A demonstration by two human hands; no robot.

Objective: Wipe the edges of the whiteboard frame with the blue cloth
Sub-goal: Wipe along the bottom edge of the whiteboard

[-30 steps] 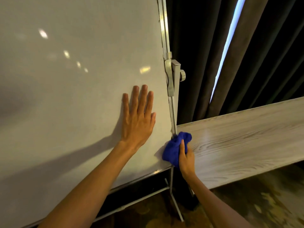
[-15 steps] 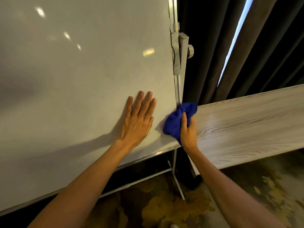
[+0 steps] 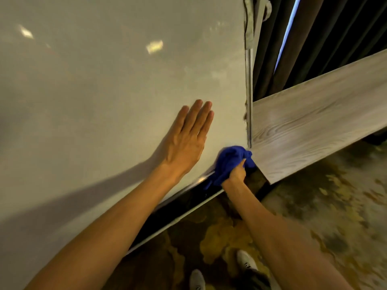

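Note:
The whiteboard (image 3: 104,91) fills the left and middle of the view, with its metal frame edge (image 3: 248,84) running down the right side. My left hand (image 3: 186,139) lies flat on the board surface, fingers straight and together, holding nothing. My right hand (image 3: 236,173) grips a bunched blue cloth (image 3: 229,159) pressed onto the board's lower right corner, where the right frame edge meets the bottom edge (image 3: 201,181). The cloth hides the corner itself.
A pale wood-grain tabletop (image 3: 314,114) stands close to the right of the board. Dark curtains (image 3: 335,34) hang behind with a bright slit. A stand crossbar (image 3: 178,220) runs below the board. My white shoes (image 3: 246,260) stand on patterned carpet.
My right hand slid the cloth down the right frame edge to the lower corner. The view tilted down, showing more floor and my shoes. My left hand stayed flat on the board.

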